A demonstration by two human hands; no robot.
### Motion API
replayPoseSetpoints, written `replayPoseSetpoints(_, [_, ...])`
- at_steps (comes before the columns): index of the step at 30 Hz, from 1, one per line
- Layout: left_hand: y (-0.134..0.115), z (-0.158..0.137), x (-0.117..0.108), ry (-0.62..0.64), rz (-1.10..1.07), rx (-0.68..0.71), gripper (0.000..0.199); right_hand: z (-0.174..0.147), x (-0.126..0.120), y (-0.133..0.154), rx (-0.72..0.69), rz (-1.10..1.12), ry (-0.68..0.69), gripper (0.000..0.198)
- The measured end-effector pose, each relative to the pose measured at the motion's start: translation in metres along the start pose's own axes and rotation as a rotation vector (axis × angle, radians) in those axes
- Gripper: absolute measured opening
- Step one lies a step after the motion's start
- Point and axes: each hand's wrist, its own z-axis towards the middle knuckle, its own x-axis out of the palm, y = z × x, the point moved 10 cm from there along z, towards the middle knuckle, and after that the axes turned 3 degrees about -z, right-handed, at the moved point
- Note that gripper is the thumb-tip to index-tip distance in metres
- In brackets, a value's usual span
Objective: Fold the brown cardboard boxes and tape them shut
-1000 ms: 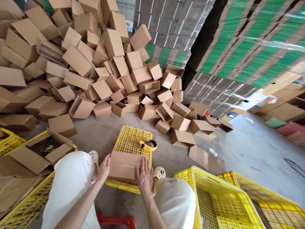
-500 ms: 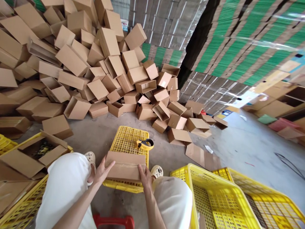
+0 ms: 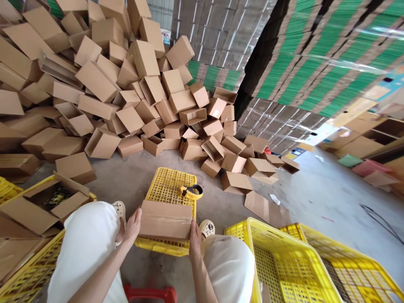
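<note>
A closed cardboard box (image 3: pixel 166 220) with clear tape along its top seam lies on an upturned yellow plastic crate (image 3: pixel 160 185) between my knees. My left hand (image 3: pixel 133 224) presses flat against the box's left end, its fingers together. At the right end, my right hand (image 3: pixel 195 237) has its fingers along the side, so the box is held between both palms. Just beyond the box, a yellow tape dispenser (image 3: pixel 191 192) with a dark ring rests on the crate's far right corner, touched by neither hand.
A large heap of cardboard boxes (image 3: pixel 132 120) spreads over the floor ahead. Yellow crates stand at my right (image 3: pixel 284 256) and left (image 3: pixel 38 269), the left one holding an open carton (image 3: pixel 34 212). Flattened cardboard stacks (image 3: pixel 322 59) rise at the back right. A red stool (image 3: pixel 151 293) shows below me.
My fingers and thumbs have moved off the top of the box to its two ends. The box and tape dispenser stay nearly where they were.
</note>
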Motion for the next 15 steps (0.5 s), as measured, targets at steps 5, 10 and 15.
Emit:
replayPoseSetpoints(5, [0.012, 0.002, -0.002, 0.003, 0.006, -0.112, 0.060, -0.003, 0.000, -0.001, -0.029, -0.001, -0.005, 0.081])
replayPoseSetpoints(10, [0.009, 0.001, -0.002, -0.011, -0.005, -0.114, 0.057, -0.005, -0.004, -0.003, -0.032, 0.011, -0.059, 0.075])
replayPoseSetpoints(15, [0.010, 0.002, 0.000, -0.016, -0.012, -0.105, 0.059, -0.004, 0.009, -0.010, -0.017, -0.037, 0.009, 0.080])
